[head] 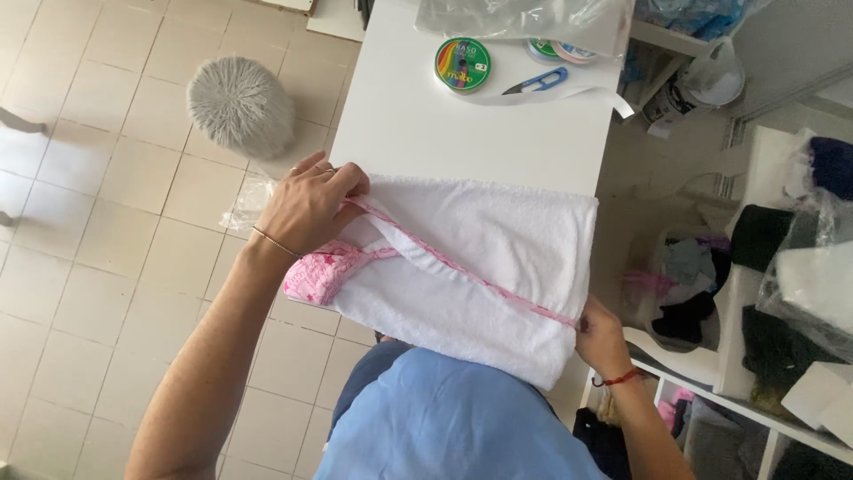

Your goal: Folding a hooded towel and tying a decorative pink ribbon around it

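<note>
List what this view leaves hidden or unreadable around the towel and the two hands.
- Left hand: fingertips curl into the towel fold, so its grip is hidden.
- Right hand: fingers are tucked behind the towel's corner.
- Towel's near edge: covered by the blue shirt.
- Plastic bag: cut off by the top edge, contents blurred.
- Snips: blades too small to tell.
</note>
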